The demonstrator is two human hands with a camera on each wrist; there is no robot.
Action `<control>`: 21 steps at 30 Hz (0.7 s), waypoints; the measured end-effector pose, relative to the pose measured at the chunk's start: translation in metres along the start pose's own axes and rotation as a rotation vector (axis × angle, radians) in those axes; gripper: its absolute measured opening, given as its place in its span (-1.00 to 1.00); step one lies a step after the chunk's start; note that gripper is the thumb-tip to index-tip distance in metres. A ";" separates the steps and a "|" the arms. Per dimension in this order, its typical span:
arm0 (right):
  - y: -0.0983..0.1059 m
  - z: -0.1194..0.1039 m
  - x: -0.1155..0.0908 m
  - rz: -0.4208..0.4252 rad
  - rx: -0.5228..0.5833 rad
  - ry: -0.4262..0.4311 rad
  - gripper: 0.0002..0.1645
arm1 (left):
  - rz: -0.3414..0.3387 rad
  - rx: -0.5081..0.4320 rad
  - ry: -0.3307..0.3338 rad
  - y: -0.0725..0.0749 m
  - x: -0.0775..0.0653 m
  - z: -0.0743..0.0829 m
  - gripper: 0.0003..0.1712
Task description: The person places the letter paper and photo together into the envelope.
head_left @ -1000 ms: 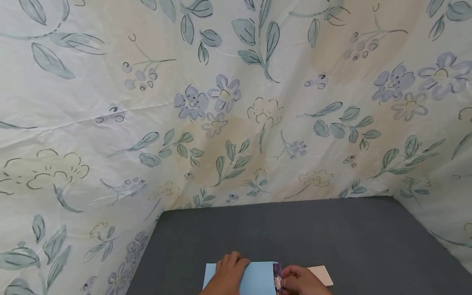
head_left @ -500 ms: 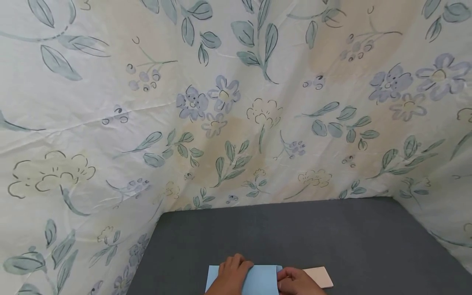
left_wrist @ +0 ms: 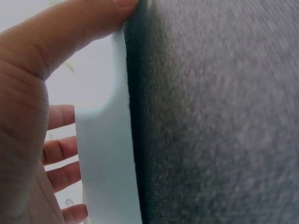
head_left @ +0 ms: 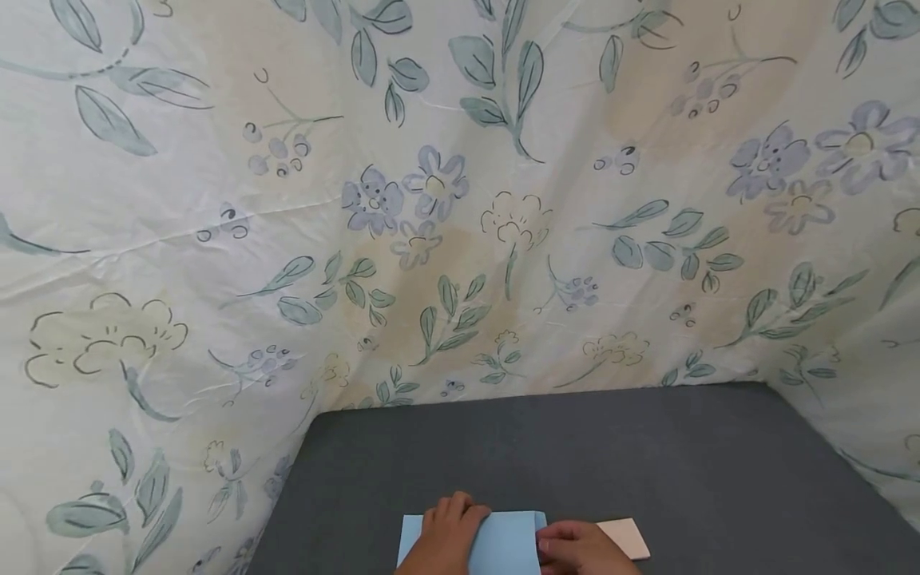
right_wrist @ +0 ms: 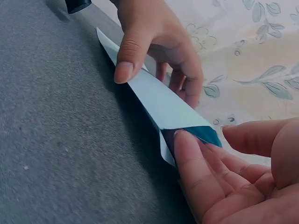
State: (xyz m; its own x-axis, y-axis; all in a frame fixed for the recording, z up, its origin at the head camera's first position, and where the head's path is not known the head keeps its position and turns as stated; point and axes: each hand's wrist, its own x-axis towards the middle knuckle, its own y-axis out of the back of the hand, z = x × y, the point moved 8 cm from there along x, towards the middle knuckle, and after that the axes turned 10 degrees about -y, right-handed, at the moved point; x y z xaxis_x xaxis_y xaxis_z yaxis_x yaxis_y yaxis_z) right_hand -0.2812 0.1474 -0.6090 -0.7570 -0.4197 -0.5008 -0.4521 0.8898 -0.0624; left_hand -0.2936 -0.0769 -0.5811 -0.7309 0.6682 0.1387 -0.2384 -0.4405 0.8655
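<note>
A light blue paper envelope [head_left: 506, 543] lies on the dark mat, its right end gaping. My left hand [head_left: 447, 537] holds it across the middle; in the right wrist view the thumb [right_wrist: 125, 70] lies over the near edge and the fingers reach past the far one. My right hand [head_left: 584, 548] is at the gaping end. In the right wrist view its fingertips [right_wrist: 187, 144] reach into the opening beside the teal-looking flap [right_wrist: 205, 134], with the thumb apart from them. A dark sliver [right_wrist: 169, 138] shows inside; the rest of that piece is hidden.
A pale peach piece of paper or card [head_left: 625, 538] lies just right of my right hand. Floral cloth [head_left: 460, 239] walls the dark mat [head_left: 546, 447] at the back and sides. A black object [right_wrist: 77, 5] shows at the right wrist view's upper left.
The dark purple patterned card that stuck out of the envelope's right end a second ago has gone inside, out of the head view. My right fingers moved slightly left. The left hand stays on the envelope.
</note>
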 end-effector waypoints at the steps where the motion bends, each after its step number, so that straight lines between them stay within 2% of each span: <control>1: 0.002 -0.001 -0.002 -0.008 0.018 -0.001 -0.64 | 0.001 -0.003 0.010 0.000 0.001 -0.002 0.21; 6: 0.016 -0.006 -0.009 -0.039 0.097 0.033 -0.69 | 0.014 -0.004 0.037 0.004 0.003 -0.006 0.20; 10: 0.032 -0.001 -0.013 -0.020 0.134 0.035 -0.68 | 0.009 0.030 0.033 0.008 -0.002 -0.001 0.16; 15: 0.058 0.002 -0.024 -0.011 0.186 0.019 -0.65 | -0.002 0.038 0.069 0.008 -0.006 -0.001 0.15; 18: 0.076 0.000 -0.032 0.006 0.197 0.005 -0.62 | -0.010 0.026 0.092 0.006 -0.007 -0.005 0.14; 21: 0.095 0.001 -0.038 0.061 0.192 -0.015 -0.61 | -0.017 0.011 0.103 0.004 -0.009 -0.008 0.16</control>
State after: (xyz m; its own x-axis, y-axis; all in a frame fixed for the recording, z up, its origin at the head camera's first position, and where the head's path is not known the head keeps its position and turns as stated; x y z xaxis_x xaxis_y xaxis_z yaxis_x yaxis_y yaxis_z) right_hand -0.2952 0.2478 -0.5972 -0.7724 -0.3626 -0.5215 -0.3063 0.9319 -0.1944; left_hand -0.2929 -0.0890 -0.5826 -0.7888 0.6102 0.0738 -0.2451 -0.4225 0.8726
